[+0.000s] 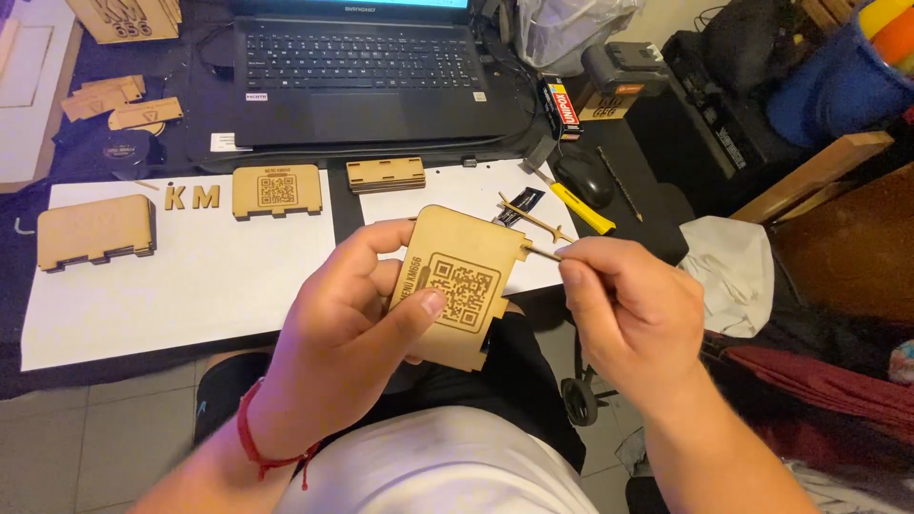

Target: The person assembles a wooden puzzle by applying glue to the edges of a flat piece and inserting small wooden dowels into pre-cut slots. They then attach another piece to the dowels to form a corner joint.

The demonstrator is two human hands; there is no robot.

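Laser-cut wooden panel [457, 286], thin and pale, with a square pixel code engraved on its face, sits in the person's left hand [347, 328] above the lap, just in front of the desk's near edge. That hand is curled round the panel's left side, thumb pressed flat on the engraved face and the other fingers behind it, so the grip is closed firmly on the piece. The right hand [624, 319] is pinched tight, thumb and forefinger together on a slim wooden stick [543, 251] whose tip meets the notched upper right corner of the panel. A red cord bracelet [255, 438] circles the left wrist. On the desk beyond, white sheets of paper [190, 286] carry more cut wood: a rounded box-like piece [95, 231] at the far left, two loose wooden letters [191, 197], a second engraved panel [277, 190] and a small stack of slotted plates [385, 174]. A black laptop [357, 76] stands open behind them, and to its right lie a black computer mouse [583, 179] and a yellow-handled utility knife [571, 202].
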